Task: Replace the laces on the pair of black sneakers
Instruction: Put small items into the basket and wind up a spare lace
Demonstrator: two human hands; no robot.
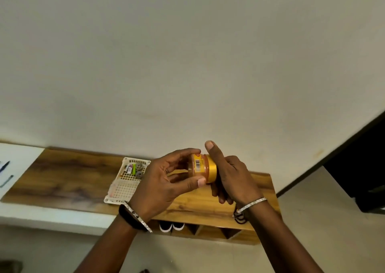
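Observation:
A small orange jar (199, 166) with a yellow lid (210, 168) and a barcode label lies sideways in the air between my hands, above a wooden shoe cabinet (62, 181). My left hand (166, 181) grips the jar's body with thumb and fingers. My right hand (231, 172) wraps the lid end, its thumb raised straight. The toes of a pair of black sneakers with white soles (171, 226) show in a cabinet compartment below my left wrist. No laces are visible.
A cream plastic basket (123, 189) with small items sits on the cabinet top, left of my hands. A white counter (14, 158) with dark pens lies at far left. A plain wall rises behind. A dark doorway opens at right.

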